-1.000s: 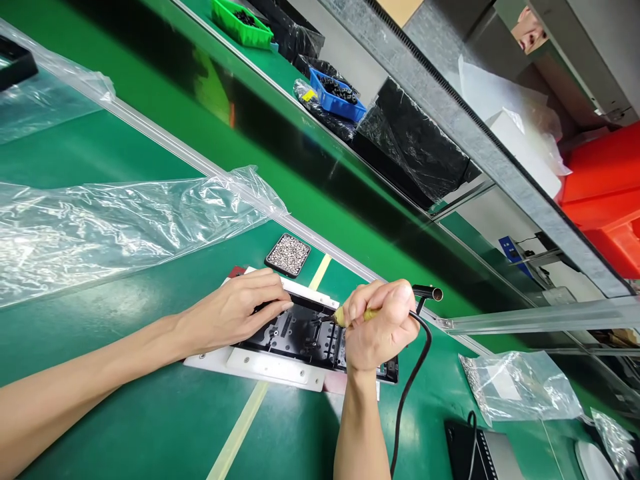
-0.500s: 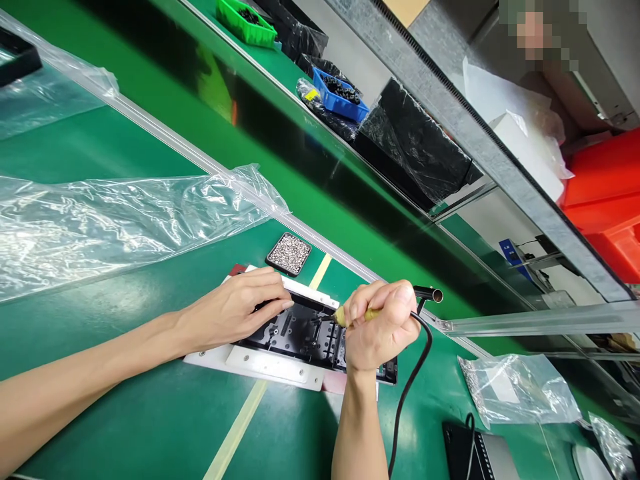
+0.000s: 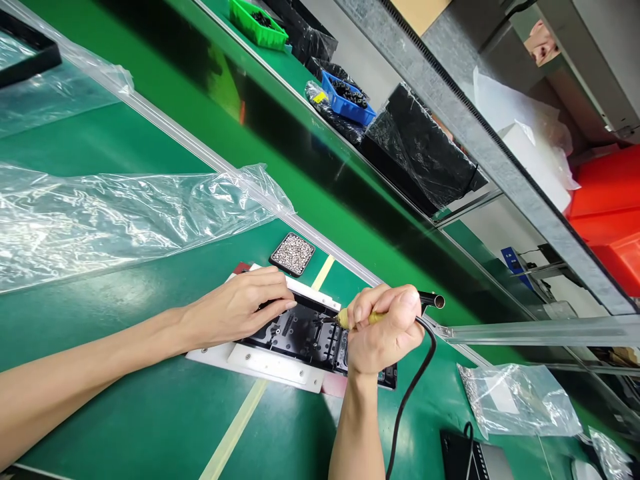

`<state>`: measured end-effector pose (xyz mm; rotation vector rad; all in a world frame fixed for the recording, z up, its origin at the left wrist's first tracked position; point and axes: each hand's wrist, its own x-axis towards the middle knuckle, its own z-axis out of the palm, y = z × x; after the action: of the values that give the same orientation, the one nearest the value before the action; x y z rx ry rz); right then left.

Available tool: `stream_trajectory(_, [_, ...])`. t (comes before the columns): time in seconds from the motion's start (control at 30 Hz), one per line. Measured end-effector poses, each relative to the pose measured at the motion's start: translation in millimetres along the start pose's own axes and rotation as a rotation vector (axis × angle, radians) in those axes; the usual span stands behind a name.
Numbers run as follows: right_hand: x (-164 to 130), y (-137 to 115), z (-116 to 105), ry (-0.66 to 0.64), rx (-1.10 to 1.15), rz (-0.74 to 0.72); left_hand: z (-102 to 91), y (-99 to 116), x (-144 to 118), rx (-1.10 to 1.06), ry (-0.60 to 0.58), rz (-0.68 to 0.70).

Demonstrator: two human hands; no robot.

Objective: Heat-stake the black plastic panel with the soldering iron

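A black plastic housing (image 3: 295, 330) with ribs and small posts lies in a white fixture (image 3: 275, 368) on the green bench. My left hand (image 3: 255, 301) is closed over the housing's left end, thumb along its inside and fingers bent over the far edge. Wrapped in a fist, my right hand (image 3: 384, 327) grips a corded soldering iron by its yellow handle (image 3: 343, 319). The iron's thin tip points left, down into the housing; whether it touches is too small to tell. Behind the fixture sits a small black tray (image 3: 293, 254) full of tiny silvery metal pieces.
Clear plastic sheeting (image 3: 125, 207) covers the bench at left. A black tube (image 3: 433, 300) stands just beyond my right fist, and the black cord (image 3: 413, 387) hangs to its right. A metal rail (image 3: 185, 137) edges the green belt. A bag (image 3: 520, 400) lies at right.
The whole view has shifted slightly. Both hands, the soldering iron and the housing keep nearly the same positions relative to each other.
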<state>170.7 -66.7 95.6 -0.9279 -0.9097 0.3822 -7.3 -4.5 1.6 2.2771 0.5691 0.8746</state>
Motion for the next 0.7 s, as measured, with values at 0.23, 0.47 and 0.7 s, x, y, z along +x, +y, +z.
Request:
stream_trajectory(0.23, [-0.2, 0.1, -1.0, 0.0, 0.006, 0.004, -0.5, 0.3, -0.2, -0.005, -0.002, 0.0])
stream_trajectory(0.47, [-0.3, -0.8, -1.2, -0.002, -0.005, -0.003, 0.4, -0.5, -0.4, -0.002, 0.005, 0.006])
stream_trajectory(0.7, [-0.7, -0.8, 0.1, 0.002, -0.002, -0.004, -0.3, -0.1, 0.1, 0.003, 0.002, 0.014])
